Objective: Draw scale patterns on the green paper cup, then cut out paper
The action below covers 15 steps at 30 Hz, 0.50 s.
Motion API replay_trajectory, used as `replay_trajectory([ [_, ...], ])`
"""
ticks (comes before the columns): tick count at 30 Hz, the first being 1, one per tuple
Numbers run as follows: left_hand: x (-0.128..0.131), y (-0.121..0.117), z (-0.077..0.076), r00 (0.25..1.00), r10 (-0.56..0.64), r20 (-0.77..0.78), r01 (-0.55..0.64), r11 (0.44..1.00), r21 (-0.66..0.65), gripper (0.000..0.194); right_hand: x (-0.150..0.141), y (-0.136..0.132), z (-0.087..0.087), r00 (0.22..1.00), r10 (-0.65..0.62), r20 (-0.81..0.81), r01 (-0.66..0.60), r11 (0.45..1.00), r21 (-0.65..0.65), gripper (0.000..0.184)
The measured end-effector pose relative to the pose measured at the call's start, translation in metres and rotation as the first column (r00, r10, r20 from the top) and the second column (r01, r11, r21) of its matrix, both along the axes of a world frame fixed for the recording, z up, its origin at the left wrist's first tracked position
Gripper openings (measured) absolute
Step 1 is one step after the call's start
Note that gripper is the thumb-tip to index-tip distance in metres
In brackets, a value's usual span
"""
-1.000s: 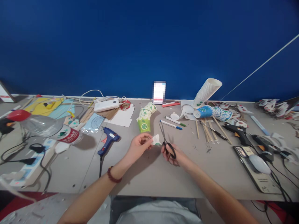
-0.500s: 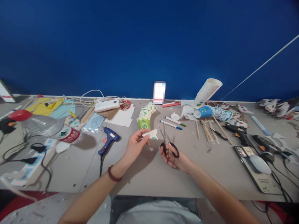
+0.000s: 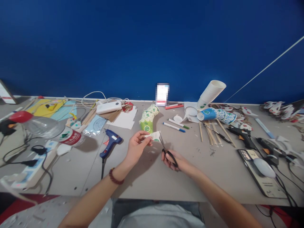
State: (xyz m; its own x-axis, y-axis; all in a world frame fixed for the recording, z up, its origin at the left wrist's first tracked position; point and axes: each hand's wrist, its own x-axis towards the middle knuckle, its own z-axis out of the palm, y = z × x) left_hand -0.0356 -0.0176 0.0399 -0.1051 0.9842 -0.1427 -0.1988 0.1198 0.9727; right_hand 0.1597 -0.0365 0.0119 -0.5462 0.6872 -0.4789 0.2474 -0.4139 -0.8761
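Note:
Between the thumb and fingers of my left hand (image 3: 139, 144) is a small white paper piece (image 3: 155, 136) with green print. My right hand (image 3: 174, 161) grips black-handled scissors (image 3: 164, 146), fingers in the loops. Their blades lie close together at the right edge of the paper piece; whether they bite into it I cannot tell. Just behind my left hand lie green patterned paper cups (image 3: 147, 118), joined in a bent row. To the left rests a blue glue gun (image 3: 110, 143), apart from both hands.
Markers (image 3: 174, 127) lie behind the scissors. At the right are blue paper cups (image 3: 209, 114), a tilted cup stack (image 3: 211, 92), wooden sticks (image 3: 211, 134) and a phone (image 3: 260, 177). A plastic bottle (image 3: 47, 126) and power strip (image 3: 35, 166) occupy the left.
The scissors have moved left to the paper piece, and their blades have come together from a wider spread. My left hand stays nearly in place.

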Motion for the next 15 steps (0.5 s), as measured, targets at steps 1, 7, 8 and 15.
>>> replay_trajectory([
  [1, 0.0, 0.0, 0.0, 1.0, 0.001, -0.001, -0.001, 1.0, -0.003, 0.027, 0.0, 0.0, 0.001, 1.0, 0.006, -0.013, -0.006, 1.0, 0.019, 0.055],
  [7, 0.001, -0.001, 0.0, 1.0, -0.008, -0.018, 0.008, 1.0, -0.005, 0.027, -0.003, -0.001, 0.009, 1.0, -0.002, -0.021, 0.003, 0.999, 0.048, 0.052],
  [8, 0.001, -0.001, 0.0, 1.0, -0.01, -0.021, 0.01, 1.0, -0.005, 0.027, -0.003, -0.001, 0.01, 1.0, -0.003, -0.022, 0.004, 0.999, 0.047, 0.052],
  [15, 0.002, -0.002, -0.001, 0.999, -0.047, -0.019, 0.046, 0.999, -0.013, 0.025, -0.004, -0.001, 0.01, 0.999, -0.022, -0.031, 0.023, 0.999, 0.039, 0.049],
])
